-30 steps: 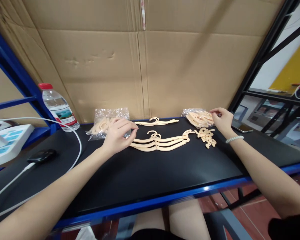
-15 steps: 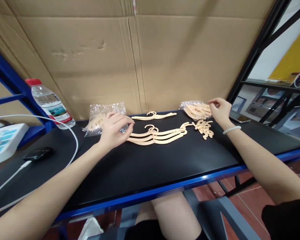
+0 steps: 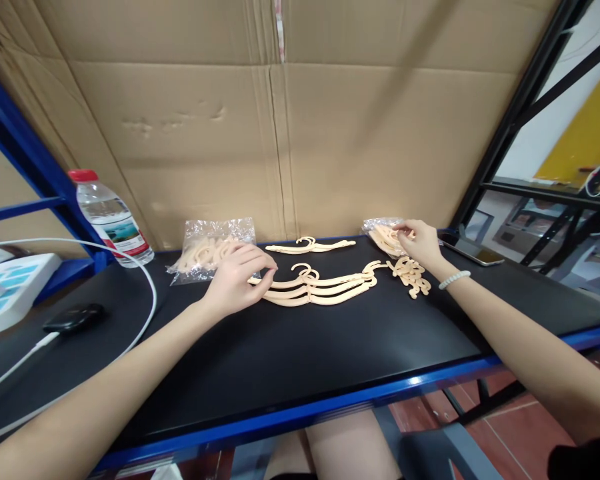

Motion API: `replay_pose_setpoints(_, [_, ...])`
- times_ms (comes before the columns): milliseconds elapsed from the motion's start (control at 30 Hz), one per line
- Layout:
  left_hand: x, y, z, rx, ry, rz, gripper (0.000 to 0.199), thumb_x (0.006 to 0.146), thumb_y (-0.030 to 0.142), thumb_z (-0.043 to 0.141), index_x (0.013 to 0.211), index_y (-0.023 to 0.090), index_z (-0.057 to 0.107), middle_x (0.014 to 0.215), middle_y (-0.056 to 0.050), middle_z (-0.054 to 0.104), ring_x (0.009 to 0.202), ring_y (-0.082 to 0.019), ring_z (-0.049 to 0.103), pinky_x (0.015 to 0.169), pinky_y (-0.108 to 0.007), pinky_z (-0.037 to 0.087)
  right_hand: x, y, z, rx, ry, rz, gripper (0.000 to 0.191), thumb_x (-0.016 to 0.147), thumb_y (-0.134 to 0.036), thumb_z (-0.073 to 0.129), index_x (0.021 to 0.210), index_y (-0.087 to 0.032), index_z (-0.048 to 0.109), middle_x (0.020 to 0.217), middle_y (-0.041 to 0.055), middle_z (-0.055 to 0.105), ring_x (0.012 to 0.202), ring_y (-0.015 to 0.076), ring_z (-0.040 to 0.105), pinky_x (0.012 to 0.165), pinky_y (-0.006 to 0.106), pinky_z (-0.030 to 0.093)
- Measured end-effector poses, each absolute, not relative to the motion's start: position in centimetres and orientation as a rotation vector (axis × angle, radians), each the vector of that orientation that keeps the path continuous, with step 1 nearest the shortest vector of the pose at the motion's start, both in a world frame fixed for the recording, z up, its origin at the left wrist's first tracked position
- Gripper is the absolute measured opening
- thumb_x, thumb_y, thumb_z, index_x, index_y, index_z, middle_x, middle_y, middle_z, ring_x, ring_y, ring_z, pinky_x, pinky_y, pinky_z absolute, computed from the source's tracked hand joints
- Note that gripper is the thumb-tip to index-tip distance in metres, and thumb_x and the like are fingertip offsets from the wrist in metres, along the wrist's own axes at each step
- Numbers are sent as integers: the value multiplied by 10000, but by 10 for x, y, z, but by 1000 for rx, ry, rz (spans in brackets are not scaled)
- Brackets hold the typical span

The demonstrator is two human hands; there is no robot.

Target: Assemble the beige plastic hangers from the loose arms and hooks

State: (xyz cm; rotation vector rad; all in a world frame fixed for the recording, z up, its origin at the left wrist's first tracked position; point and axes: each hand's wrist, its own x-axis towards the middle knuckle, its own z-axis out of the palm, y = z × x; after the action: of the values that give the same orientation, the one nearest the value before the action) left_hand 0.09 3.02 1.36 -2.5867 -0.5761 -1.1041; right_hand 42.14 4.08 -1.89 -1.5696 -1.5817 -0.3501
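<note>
Three pale orange folding hangers (image 3: 325, 288) lie stacked in a fan on the black tabletop, hooks toward the back. My left hand (image 3: 240, 279) is at their left end, its fingers curled and thumb and forefinger drawn together; whatever is between them is hidden. My right hand (image 3: 423, 245) reaches over a clear plastic bag of orange pieces (image 3: 386, 237), fingertips bent down and pinched at its contents. What they grip is not visible. Just below that hand is a heap of small orange hooks (image 3: 410, 275). One more folded hanger (image 3: 311, 247) rests farther back.
Another clear bag with orange parts (image 3: 205, 253) lies behind my left hand. A water bottle (image 3: 113, 220), a white cable (image 3: 153, 287), a black device (image 3: 75, 318) and a white power strip (image 3: 10, 287) occupy the left side. A phone (image 3: 473, 251) lies far right. Cardboard (image 3: 180, 147) walls the back.
My right hand has moved left and down onto the bag's contents. My left hand has shifted slightly toward the hangers' left end. The view has tilted up a little.
</note>
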Motion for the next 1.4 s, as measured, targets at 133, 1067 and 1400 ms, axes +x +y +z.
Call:
replay_pose_setpoints(133, [2, 27, 15, -2614, -601, -1065, 128, 861, 182, 531, 795, 221, 633, 803, -25, 739, 788, -206, 649, 809, -408, 449, 398, 54, -5, -1547, -1877, -195, 250, 798, -177, 508, 950, -199, 705, 925, 62, 732, 832, 221, 655, 776, 340, 489])
replay_pose_setpoints(1067, [-2, 24, 28, -2756, -758, -1115, 143, 854, 171, 528, 876, 175, 669, 873, -64, 721, 833, -195, 666, 780, -333, 525, 370, 94, -4, -1557, -2073, 584, 191, 919, -297, 620, 1028, -143, 650, 1009, 54, 669, 866, 172, 651, 772, 355, 559])
replay_pose_setpoints(1400, [43, -25, 10, -3457, -1334, -1308, 173, 798, 229, 612, 939, 149, 676, 968, -82, 720, 825, -169, 643, 681, -270, 493, 349, 40, -3, -1287, -1479, 1000, 64, 834, -199, 693, 846, -137, 700, 892, 123, 738, 774, 177, 726, 755, 273, 618])
